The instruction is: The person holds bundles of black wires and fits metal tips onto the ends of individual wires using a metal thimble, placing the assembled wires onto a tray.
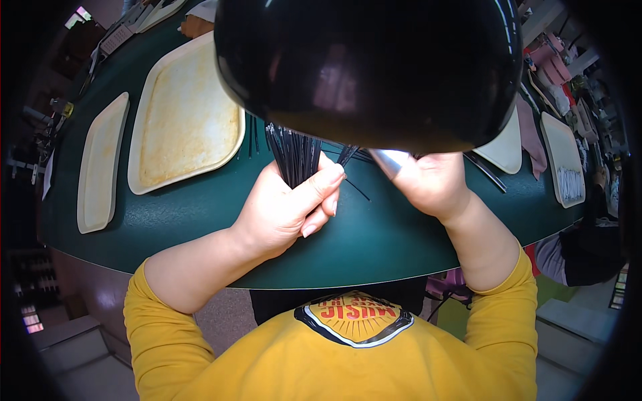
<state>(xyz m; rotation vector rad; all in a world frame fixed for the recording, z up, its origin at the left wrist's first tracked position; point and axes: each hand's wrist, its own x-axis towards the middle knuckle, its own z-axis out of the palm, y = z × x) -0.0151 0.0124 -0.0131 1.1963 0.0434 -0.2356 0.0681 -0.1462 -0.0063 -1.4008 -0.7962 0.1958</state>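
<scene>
A yellow shirt (334,371) bears red lettering (363,311), the left hand (282,208) grips bundled black wires (295,158), and a glossy black dome (368,73) hides whether the right hand (433,182) holds anything.

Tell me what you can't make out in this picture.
All in the head view:
Right hand: fingers mostly behind the black dome; grip unclear.
Dome: top cut off by the upper edge.
Tray beyond the right wrist: partly behind the dome.
Pale pieces in the far-right tray: too small to identify.
Black strands: lower ends hidden by the left hand.
</scene>
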